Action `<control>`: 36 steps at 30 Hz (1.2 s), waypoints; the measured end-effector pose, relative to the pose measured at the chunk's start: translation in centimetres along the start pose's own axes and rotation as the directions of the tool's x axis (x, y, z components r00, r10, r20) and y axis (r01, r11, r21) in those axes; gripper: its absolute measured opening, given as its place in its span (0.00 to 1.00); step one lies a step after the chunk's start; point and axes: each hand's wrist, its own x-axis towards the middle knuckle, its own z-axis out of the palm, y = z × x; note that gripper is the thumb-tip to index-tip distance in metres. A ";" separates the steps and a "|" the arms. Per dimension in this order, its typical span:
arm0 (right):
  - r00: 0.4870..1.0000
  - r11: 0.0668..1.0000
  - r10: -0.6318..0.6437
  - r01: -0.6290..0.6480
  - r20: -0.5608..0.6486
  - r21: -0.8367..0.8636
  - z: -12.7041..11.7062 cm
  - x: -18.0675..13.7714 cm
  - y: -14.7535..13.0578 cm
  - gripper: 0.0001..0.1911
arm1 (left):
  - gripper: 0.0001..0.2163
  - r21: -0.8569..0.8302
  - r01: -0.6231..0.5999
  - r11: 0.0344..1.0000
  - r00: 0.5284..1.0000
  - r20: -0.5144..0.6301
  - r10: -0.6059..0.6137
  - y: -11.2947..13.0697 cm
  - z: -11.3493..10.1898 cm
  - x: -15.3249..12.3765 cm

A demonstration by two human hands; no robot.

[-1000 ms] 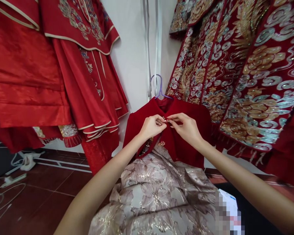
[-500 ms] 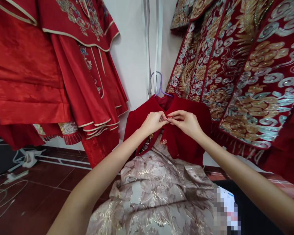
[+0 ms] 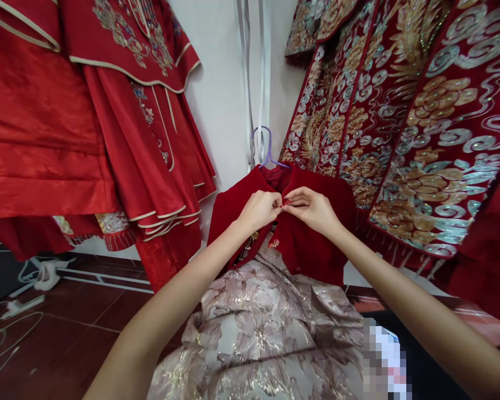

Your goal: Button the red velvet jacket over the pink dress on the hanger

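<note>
The pale floral brocade skirt [image 3: 258,333] lies nearest the camera. It spreads from under the jacket toward the lower edge of the view, between the two forearms. To its left, the dark red tiled floor [image 3: 75,328] carries white cables [image 3: 8,328] near the left edge of the view.

The left hand [image 3: 260,208] and right hand [image 3: 312,210] meet at the collar opening of a red velvet jacket [image 3: 312,250]. Grip of each hand: fingertips pressed together, pinching the jacket's front edge, each on the panel of its own side. The fingertips touch at a small fastener [image 3: 284,203] — whether it is closed cannot be told.

The jacket hangs on a purple hanger [image 3: 268,145], hook upward, above the top of the skirt. Behind it is a white wall [image 3: 220,83]. Red satin garments [image 3: 66,139] hang at left — sequin-embroidered red garments [image 3: 420,139] at right.
</note>
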 end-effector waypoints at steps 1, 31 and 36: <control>1.000 1.000 -0.004 0.004 0.019 0.008 -0.1 0.2 0.0 0.18 | 0.02 0.027 -0.006 1.000 1.000 0.001 0.006 0.2 0.0 -0.1; 0.796 0.972 -0.171 0.041 -0.581 -0.231 5.4 -11.7 1.3 0.11 | 0.20 -0.681 0.329 0.655 0.796 -0.173 -0.580 1.0 10.6 -7.1; 0.928 0.998 -0.049 0.060 -0.368 0.020 6.6 -11.3 -1.1 0.14 | 0.09 -0.654 0.284 0.701 0.796 -0.247 -0.553 1.2 12.1 -7.7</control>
